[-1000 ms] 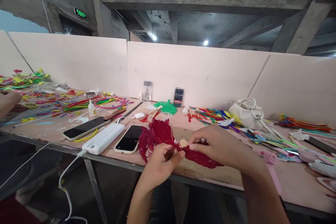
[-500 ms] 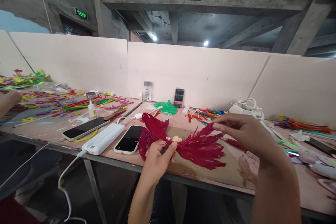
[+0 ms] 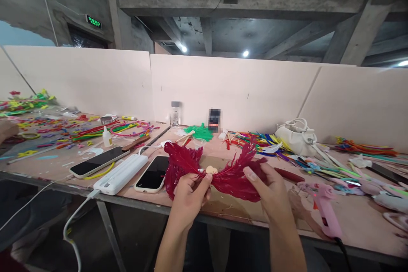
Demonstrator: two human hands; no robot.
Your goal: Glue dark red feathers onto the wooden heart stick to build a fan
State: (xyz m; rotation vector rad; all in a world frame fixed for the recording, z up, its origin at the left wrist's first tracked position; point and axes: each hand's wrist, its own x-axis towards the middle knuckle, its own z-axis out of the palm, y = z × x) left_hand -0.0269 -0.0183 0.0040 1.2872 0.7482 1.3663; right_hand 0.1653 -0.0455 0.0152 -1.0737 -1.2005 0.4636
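Note:
My left hand (image 3: 193,193) pinches the middle of a dark red feather bundle (image 3: 231,178), which fans out to both sides. A small beige piece (image 3: 211,170) sits at its centre, just above my left thumb. My right hand (image 3: 270,189) has its thumb in front of the right-hand fan and the fingers behind it, holding the feathers between them. More red feathers (image 3: 183,165) spread left of my left hand, partly behind it. Below the bundle lies a brown board (image 3: 229,210).
Left of my hands lie a phone (image 3: 153,174), a white power bank (image 3: 121,174) and another phone (image 3: 97,161). A pink glue gun (image 3: 325,210) rests at the right. Behind are green feathers (image 3: 199,131), coloured feathers (image 3: 266,140) and a white bag (image 3: 296,138). Another person's hand (image 3: 8,129) shows at far left.
My right hand has come down from the upper tip of the right-hand feathers and now grips their outer part. The pink glue gun has come into view. My left hand keeps its pinch.

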